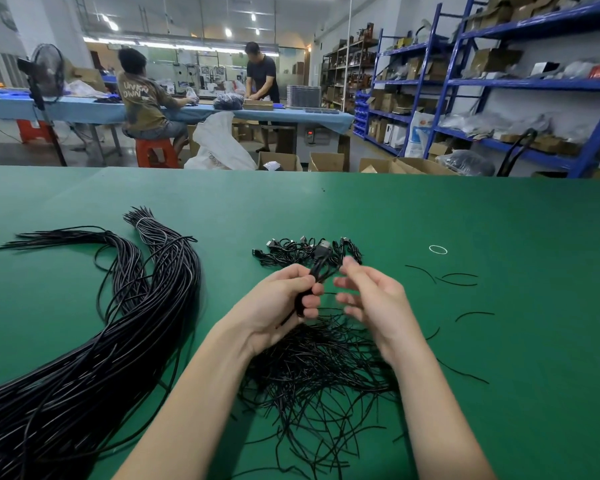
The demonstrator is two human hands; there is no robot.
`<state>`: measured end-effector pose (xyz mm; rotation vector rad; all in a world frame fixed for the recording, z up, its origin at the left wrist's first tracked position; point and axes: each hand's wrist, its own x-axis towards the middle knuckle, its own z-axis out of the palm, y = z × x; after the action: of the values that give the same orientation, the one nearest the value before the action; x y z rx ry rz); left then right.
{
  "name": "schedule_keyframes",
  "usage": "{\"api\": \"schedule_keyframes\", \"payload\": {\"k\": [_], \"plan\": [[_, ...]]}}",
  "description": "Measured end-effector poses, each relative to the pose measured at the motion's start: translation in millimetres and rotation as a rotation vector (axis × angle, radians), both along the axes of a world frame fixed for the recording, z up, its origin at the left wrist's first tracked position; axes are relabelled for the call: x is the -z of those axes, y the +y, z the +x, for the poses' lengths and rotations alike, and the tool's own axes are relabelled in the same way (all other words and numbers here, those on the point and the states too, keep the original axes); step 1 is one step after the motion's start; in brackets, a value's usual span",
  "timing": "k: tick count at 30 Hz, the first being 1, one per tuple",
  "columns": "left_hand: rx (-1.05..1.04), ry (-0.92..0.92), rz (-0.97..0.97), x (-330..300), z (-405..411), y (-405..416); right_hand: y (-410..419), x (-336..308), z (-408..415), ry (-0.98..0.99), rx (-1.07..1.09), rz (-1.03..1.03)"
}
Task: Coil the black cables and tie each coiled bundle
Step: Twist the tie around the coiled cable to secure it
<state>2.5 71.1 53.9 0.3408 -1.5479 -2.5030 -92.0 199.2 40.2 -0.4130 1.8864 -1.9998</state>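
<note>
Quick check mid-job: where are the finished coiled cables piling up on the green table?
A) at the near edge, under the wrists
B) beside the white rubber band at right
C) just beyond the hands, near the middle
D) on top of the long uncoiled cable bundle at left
C: the pile of coiled USB cables lies just beyond the left hand and right hand.

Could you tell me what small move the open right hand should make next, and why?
Probably reach down and pick one tie from the pile of short black ties. The left hand already grips a coiled cable with its plug sticking up, while the right hand hovers beside it, seemingly holding nothing, so the bundle looks untied.
</note>
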Motion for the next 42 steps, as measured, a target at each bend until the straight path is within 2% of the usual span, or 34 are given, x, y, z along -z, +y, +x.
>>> {"api": "schedule_keyframes", "payload": {"k": [3,5,7,13,15,17,22,26,31,34,37,39,42], "plan": [[-0.146,-0.008,0.077,3,-2,-5,9,7,-3,0.464,-0.029,0.676],[-0.194,-0.018,0.112,6,-3,-8,8,8,3,0.537,-0.141,0.893],[-0.229,-0.024,0.159,7,-3,-10,3,8,9,0.586,-0.189,1.005],[-0.324,-0.012,0.241,8,-2,-16,3,7,7,0.686,-0.207,1.003],[-0.343,-0.005,0.255,9,-2,-16,7,7,2,0.649,-0.217,0.884],[-0.354,-0.006,0.249,9,-2,-17,9,8,-2,0.554,-0.204,0.669],[-0.360,-0.019,0.196,9,-1,-16,2,9,1,0.364,-0.034,0.243],[-0.338,-0.013,0.139,10,-2,-13,-1,10,4,0.379,-0.013,0.168],[-0.296,-0.004,0.062,13,-3,-9,-6,6,6,0.505,-0.074,0.053],[-0.283,-0.007,0.025,14,-3,-7,-9,6,7,0.463,-0.025,-0.009],[-0.290,-0.003,0.015,15,-4,-6,-8,13,3,0.472,0.006,0.129],[-0.313,0.007,0.033,15,-4,-8,-2,15,-2,0.531,-0.010,0.335],[-0.343,0.012,0.060,14,-3,-10,5,18,-3,0.602,-0.185,0.724]]}}
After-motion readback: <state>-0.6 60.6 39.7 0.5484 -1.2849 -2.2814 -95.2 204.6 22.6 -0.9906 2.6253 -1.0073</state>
